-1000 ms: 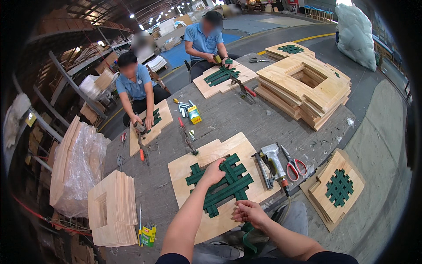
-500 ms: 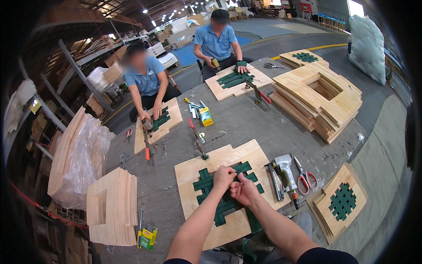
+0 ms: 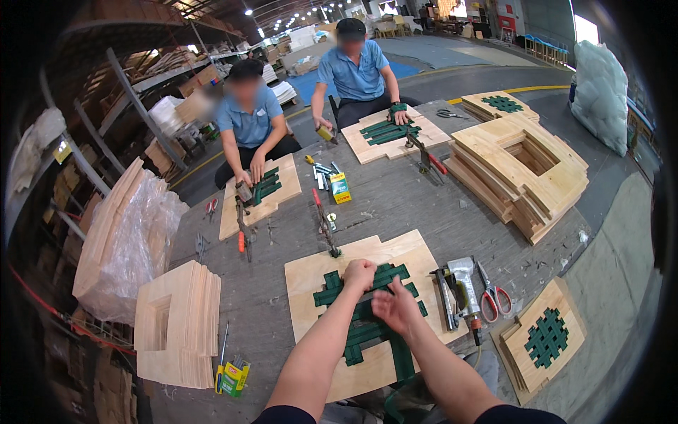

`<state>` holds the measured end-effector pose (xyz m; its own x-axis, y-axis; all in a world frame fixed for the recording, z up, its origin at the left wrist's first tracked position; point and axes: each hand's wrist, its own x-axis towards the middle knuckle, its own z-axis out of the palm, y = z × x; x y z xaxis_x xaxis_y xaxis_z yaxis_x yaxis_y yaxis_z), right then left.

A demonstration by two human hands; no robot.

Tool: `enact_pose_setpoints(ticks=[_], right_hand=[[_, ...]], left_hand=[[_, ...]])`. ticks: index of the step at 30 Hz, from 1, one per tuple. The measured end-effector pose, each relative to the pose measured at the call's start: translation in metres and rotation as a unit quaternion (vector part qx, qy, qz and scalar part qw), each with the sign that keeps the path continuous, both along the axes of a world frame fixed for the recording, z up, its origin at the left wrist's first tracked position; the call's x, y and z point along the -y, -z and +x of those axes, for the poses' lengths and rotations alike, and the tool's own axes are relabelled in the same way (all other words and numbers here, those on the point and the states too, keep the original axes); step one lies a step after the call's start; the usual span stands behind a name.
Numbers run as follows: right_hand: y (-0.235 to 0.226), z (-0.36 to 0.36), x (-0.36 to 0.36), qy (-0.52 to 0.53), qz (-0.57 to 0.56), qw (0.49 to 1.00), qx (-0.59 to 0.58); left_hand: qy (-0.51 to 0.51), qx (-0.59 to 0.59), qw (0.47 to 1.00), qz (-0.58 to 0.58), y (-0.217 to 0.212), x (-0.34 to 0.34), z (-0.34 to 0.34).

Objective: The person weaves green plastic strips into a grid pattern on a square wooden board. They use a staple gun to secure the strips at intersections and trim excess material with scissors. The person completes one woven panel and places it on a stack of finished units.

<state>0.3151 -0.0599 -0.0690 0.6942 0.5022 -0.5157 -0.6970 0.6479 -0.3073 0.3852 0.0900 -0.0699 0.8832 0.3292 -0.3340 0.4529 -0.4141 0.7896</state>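
A plywood panel [image 3: 311, 311] lies before me, with green webbing straps [image 3: 364, 332] woven across the opening in its middle. My left hand [image 3: 359, 274] is closed over the far part of the weave; what its fingers grip is hidden. Just to its right, my right hand [image 3: 397, 307] hovers above the straps, fingers loosely bent and thumb apart, with nothing visible in it. A loose green strap [image 3: 402, 357] passes below my right hand and over the panel's near edge towards my lap.
Right of the panel lie a pneumatic stapler [image 3: 462, 283] and red-handled scissors [image 3: 493, 293]. Beyond it is a red-handled tool [image 3: 321, 212]. Plywood stacks stand left [image 3: 191, 332] and far right [image 3: 480, 162]. Two co-workers [image 3: 254, 116] [image 3: 357, 74] handle similar panels opposite.
My right hand has drawn slightly away from my left, and its fingers have loosened. My left hand stays closed over the weave. The view has shifted a little.
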Motion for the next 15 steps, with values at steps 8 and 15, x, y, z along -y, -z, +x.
enact_pose_setpoints(ticks=[8,15], right_hand=[[0.015,-0.126,0.054,-0.136,-0.322,0.860,0.371],[0.003,-0.136,0.066,-0.208,-0.396,0.810,0.379]], left_hand=[[-0.078,0.008,0.916,-0.393,-0.025,0.001,0.010],[-0.120,0.112,0.873,-0.459,-0.001,0.005,0.003]])
